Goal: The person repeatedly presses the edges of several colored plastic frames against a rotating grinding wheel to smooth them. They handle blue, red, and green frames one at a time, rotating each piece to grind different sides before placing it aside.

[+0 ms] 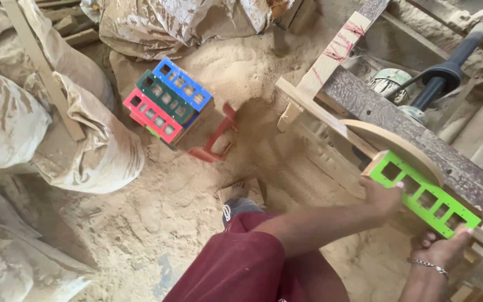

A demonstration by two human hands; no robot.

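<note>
1. Right hand [441,250]: nearest the camera, with a metal bracelet [429,265] at the wrist. The fingers are curled closed around the lower right end of the green panel [423,193].
2. Left hand [380,196]: the forearm crosses above a dark red trouser leg [236,268]. The fingers are closed on the left part of the green panel, near its upper left end.
3. Green panel: a flat strip with a row of rectangular cut-outs, held tilted. Its upper edge sits against the round wooden disc [392,146].
4. Round wooden disc: mounted on the wooden machine frame [409,131], directly above the green panel.
5. Sawdust [157,207]: covers the floor left of the green panel.
6. Stack of panels [166,103]: blue, dark green and red, far left of the green panel, beside dusty sacks [57,134].
</note>
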